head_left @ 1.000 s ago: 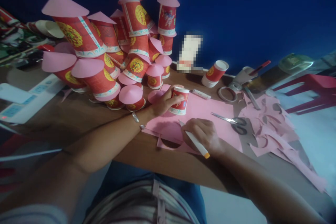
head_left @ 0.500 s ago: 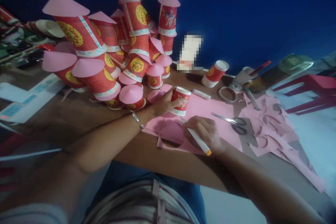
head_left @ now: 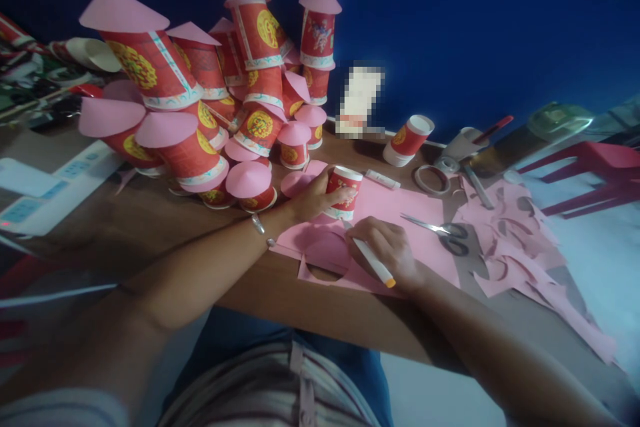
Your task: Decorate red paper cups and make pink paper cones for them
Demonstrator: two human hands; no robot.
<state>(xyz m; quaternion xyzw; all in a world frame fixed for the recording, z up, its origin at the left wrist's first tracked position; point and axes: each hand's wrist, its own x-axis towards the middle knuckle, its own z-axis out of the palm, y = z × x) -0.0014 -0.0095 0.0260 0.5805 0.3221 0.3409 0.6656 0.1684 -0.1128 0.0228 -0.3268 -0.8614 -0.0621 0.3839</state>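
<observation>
My left hand (head_left: 317,199) is wrapped round a red paper cup (head_left: 346,187) that stands on pink paper. In my right hand (head_left: 384,247) is a white pen (head_left: 374,261) with an orange end, its tip side pointing at the base of the cup. Beneath both hands lie pink paper sheets (head_left: 415,210), one with a round cut-out at its near edge. A cut pink paper disc (head_left: 327,247) lies just left of my right hand. Scissors (head_left: 445,232) with dark handles rest on the sheet to the right of that hand.
Red paper cups with pink cone tops (head_left: 250,177) stand stacked at the left and back. A roll of tape (head_left: 431,179), two stacked cups (head_left: 411,137) and a glue stick (head_left: 383,179) are behind the paper. Pink scraps (head_left: 515,227) cover the right. A power strip (head_left: 65,183) lies left.
The pen and my right hand have moved slightly left, closer to the base of the cup. My left hand keeps its hold on the cup.
</observation>
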